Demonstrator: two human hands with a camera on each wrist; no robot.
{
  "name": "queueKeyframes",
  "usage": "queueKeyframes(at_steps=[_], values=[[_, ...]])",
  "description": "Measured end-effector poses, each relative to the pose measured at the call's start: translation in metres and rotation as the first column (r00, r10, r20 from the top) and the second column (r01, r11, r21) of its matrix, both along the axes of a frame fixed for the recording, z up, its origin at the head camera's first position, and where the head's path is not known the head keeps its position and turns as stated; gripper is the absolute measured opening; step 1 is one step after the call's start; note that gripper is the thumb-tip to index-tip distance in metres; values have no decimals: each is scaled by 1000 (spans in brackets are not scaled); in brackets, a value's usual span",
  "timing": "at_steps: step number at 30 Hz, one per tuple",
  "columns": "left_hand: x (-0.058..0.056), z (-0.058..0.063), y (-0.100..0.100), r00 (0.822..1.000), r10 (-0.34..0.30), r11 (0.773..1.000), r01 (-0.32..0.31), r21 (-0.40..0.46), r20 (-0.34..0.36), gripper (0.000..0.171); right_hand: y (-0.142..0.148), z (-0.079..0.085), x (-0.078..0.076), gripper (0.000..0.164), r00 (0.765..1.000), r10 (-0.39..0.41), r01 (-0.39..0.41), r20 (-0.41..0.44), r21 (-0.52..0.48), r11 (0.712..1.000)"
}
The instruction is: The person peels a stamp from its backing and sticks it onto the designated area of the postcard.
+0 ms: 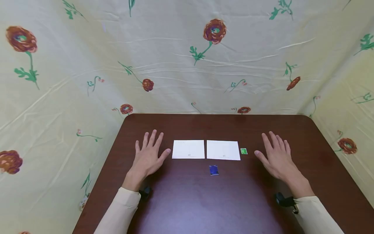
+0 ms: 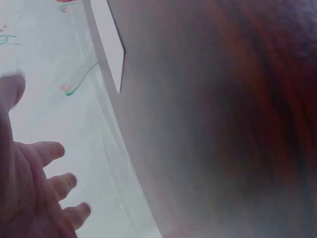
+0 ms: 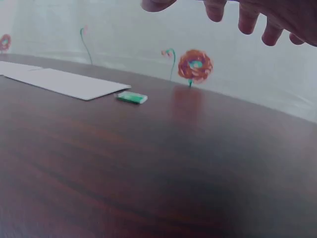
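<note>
L hand [image 1: 148, 157], R hand [image 1: 279, 159]: fingers spread, prob. apart so 2 white rectangular paper cards [image 1: 188, 149], small green-white square [image 1: 243, 151], glossy blue square [image 1: 214, 170] lie uncovered mid-frame.

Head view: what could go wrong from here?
The small green-and-white rectangle lies close beside the right white rectangular card; reaching for one might nudge the other. The left white rectangular card sits across a narrow gap, so sliding either could cause overlap. The small blue rectangle, lying flat, might be hard to pinch.
</note>
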State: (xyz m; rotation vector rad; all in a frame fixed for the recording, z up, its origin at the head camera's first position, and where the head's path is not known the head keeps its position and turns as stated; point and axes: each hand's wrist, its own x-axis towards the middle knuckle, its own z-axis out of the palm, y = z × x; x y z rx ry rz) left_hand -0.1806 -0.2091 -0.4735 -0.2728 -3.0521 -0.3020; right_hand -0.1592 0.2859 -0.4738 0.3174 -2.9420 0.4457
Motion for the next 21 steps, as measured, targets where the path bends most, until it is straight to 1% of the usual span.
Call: queueKeyframes(at_steps=[4,8,12,16,21], values=[[2,7,0,1000,-24,1000,24,7,16,96,-3,11,-1,88,1000,18,-18,-3,-2,1000],[1,15,0,999,-49,999,49,16,19,103,-8,22,-1,97,999,39,-39,-6,-8,999],[-1,23,1,997,-81,997,81,15,-1,105,-14,32,-2,105,997,72,-72,-16,7,997],[-5,31,3,994,-108,994,109,17,-29,104,-23,42,-2,108,991,132,-132,-30,31,991],[-8,38,5,992,-121,992,122,20,-44,105,-36,55,-4,109,979,204,-203,2,69,977]])
